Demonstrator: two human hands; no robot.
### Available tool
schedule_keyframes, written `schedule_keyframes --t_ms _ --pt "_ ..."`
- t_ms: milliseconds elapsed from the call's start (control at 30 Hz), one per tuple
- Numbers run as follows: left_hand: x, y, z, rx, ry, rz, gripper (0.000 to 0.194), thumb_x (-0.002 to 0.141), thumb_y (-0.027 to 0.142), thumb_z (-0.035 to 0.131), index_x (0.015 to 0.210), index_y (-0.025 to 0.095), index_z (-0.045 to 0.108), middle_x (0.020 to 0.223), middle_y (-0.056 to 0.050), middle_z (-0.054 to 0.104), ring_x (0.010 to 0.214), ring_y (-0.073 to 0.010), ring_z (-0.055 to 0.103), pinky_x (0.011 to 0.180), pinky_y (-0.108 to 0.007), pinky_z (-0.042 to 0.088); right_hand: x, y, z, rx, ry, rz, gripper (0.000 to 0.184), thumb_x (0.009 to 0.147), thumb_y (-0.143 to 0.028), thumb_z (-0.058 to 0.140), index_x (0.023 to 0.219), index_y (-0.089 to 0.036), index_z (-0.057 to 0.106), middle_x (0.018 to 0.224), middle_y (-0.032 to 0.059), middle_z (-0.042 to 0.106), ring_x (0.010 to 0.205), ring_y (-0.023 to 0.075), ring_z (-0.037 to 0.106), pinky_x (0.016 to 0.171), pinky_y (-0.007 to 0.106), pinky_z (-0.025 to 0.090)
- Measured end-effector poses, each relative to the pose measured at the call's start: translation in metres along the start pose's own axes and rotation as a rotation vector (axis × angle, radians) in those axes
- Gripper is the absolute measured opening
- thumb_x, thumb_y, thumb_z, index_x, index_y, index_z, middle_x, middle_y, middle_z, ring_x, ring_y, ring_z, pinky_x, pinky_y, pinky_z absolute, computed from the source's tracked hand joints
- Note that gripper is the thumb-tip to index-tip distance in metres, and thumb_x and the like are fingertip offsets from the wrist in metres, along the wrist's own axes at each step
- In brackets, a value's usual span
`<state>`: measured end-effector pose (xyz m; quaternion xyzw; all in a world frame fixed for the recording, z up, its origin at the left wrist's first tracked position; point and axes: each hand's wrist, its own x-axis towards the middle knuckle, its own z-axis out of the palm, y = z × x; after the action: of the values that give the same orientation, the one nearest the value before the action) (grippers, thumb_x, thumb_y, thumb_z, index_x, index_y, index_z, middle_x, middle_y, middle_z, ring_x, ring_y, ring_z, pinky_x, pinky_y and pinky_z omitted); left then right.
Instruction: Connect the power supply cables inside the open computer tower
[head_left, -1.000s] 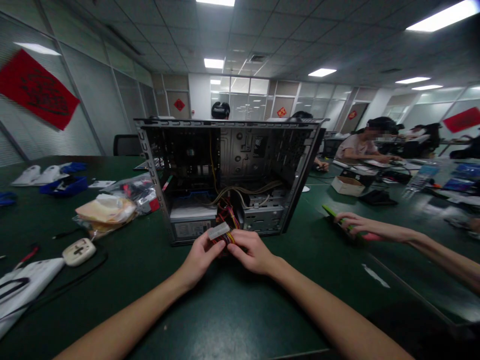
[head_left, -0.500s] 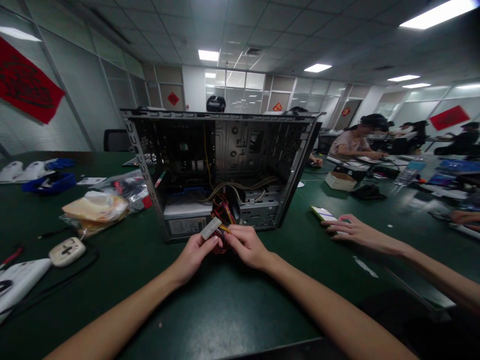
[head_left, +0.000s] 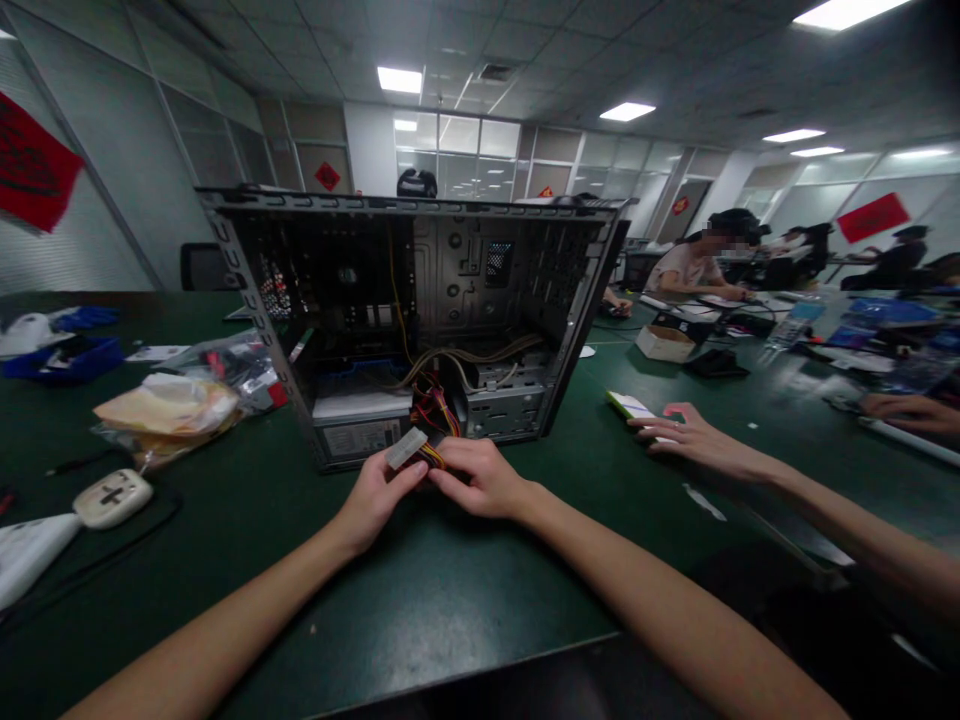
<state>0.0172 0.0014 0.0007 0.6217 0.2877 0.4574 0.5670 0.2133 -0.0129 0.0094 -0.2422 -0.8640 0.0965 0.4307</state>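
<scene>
An open computer case (head_left: 405,203) stands on the green table (head_left: 390,620), its inside facing me. In front of its lower edge, my left hand (head_left: 373,497) is closed on a pale, wide power connector (head_left: 407,449). My right hand (head_left: 484,478) is closed on the bundle of coloured wires (head_left: 433,453) just behind that connector. More red, yellow and black wires (head_left: 435,405) run back into the case beside the power supply (head_left: 360,438). My fingers hide part of the bundle.
To the left lie a plastic bag with a yellowish packet (head_left: 169,410), a white power strip (head_left: 112,498) and a blue tray (head_left: 64,360). On the right, another person's hand (head_left: 694,440) rests on a green-edged pad (head_left: 630,405). An open cardboard box (head_left: 665,343) stands beyond.
The view has shifted, so the case sits further left and higher. The connector has tilted in my fingers. The other person's green-edged object, raised before, now lies flat.
</scene>
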Motion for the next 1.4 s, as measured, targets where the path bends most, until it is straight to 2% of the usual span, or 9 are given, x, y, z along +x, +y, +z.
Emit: schedule_keyframes --t_ms 100,367,600,700,833,933,1067,1200,1400 --pt "0.000 0.001 0.001 0.005 0.026 -0.002 0.033 0.079 0.042 0.078 0.090 0.013 0.068 0.083 -0.006 0.067 0.076 -0.0191 0.057 0.070 -0.027 0.049 0.001 0.000 0.001 0.022 -0.002 0.016 0.022 0.101 -0.027 0.048 0.083 -0.019 0.060 0.077 0.0058 0.061 0.072 0.0172 0.056 0.068 0.029 0.048" --pt "0.000 0.009 -0.001 0.096 -0.040 0.023 0.028 0.078 0.039 0.077 0.085 0.013 0.071 0.079 -0.004 0.067 0.074 -0.0191 0.057 0.071 -0.027 0.048 0.000 -0.001 -0.004 0.017 -0.055 0.019 0.023 0.100 -0.029 0.052 0.082 -0.019 0.061 0.081 0.0063 0.062 0.073 0.0166 0.057 0.069 0.028 0.048" --pt "0.002 0.009 -0.001 0.026 -0.044 -0.042 0.031 0.079 0.044 0.076 0.084 0.013 0.071 0.080 -0.005 0.068 0.076 -0.0196 0.059 0.074 -0.028 0.050 0.000 0.001 0.001 0.128 0.035 0.056 0.025 0.102 -0.029 0.051 0.084 -0.017 0.063 0.077 0.0051 0.063 0.073 0.0162 0.058 0.069 0.028 0.046" --pt "0.001 0.008 0.000 0.041 -0.022 -0.035 0.033 0.079 0.044 0.077 0.086 0.013 0.069 0.080 -0.004 0.066 0.075 -0.0181 0.056 0.073 -0.027 0.048 0.000 0.001 0.000 0.139 0.015 0.042 0.022 0.101 -0.027 0.053 0.085 -0.017 0.063 0.081 0.0058 0.065 0.075 0.0167 0.060 0.070 0.028 0.047" --pt "-0.001 0.010 0.003 0.075 -0.012 -0.021 0.034 0.078 0.044 0.079 0.087 0.013 0.067 0.079 -0.002 0.062 0.076 -0.0174 0.054 0.074 -0.026 0.045 0.000 0.001 -0.004 0.077 -0.058 0.003 0.019 0.101 -0.025 0.052 0.088 -0.017 0.063 0.086 0.0070 0.065 0.079 0.0172 0.060 0.074 0.028 0.049" --pt "-0.001 0.007 0.003 0.018 0.002 -0.013 0.036 0.078 0.044 0.079 0.092 0.014 0.066 0.083 -0.002 0.061 0.078 -0.0170 0.053 0.074 -0.026 0.044 0.000 0.000 -0.006 -0.004 -0.090 -0.006 0.019 0.101 -0.026 0.050 0.092 -0.017 0.064 0.089 0.0078 0.066 0.081 0.0171 0.061 0.075 0.028 0.050" --pt "-0.003 0.002 -0.001 -0.058 -0.065 -0.052 0.037 0.078 0.046 0.079 0.088 0.013 0.065 0.080 -0.002 0.057 0.076 -0.0160 0.051 0.071 -0.025 0.042 -0.001 -0.001 -0.006 -0.109 -0.114 -0.040 0.022 0.102 -0.029 0.050 0.092 -0.016 0.065 0.088 0.0070 0.067 0.078 0.0157 0.061 0.070 0.026 0.049" --pt "-0.004 0.004 -0.005 -0.036 -0.158 -0.057 0.033 0.082 0.045 0.075 0.082 0.013 0.067 0.077 -0.002 0.057 0.076 -0.0168 0.051 0.073 -0.027 0.041 -0.002 0.002 -0.005 -0.194 -0.125 -0.078 0.026 0.102 -0.036 0.051 0.096 -0.017 0.067 0.088 0.0058 0.068 0.076 0.0149 0.063 0.066 0.025 0.048" --pt "-0.002 0.003 -0.005 0.052 -0.145 -0.053 0.036 0.084 0.048 0.071 0.088 0.012 0.066 0.079 -0.002 0.058 0.078 -0.0177 0.050 0.074 -0.028 0.040 -0.002 0.010 -0.003 -0.243 -0.108 -0.103 0.025 0.101 -0.038 0.054 0.094 -0.017 0.066 0.087 0.0047 0.069 0.074 0.0144 0.063 0.064 0.025 0.047"
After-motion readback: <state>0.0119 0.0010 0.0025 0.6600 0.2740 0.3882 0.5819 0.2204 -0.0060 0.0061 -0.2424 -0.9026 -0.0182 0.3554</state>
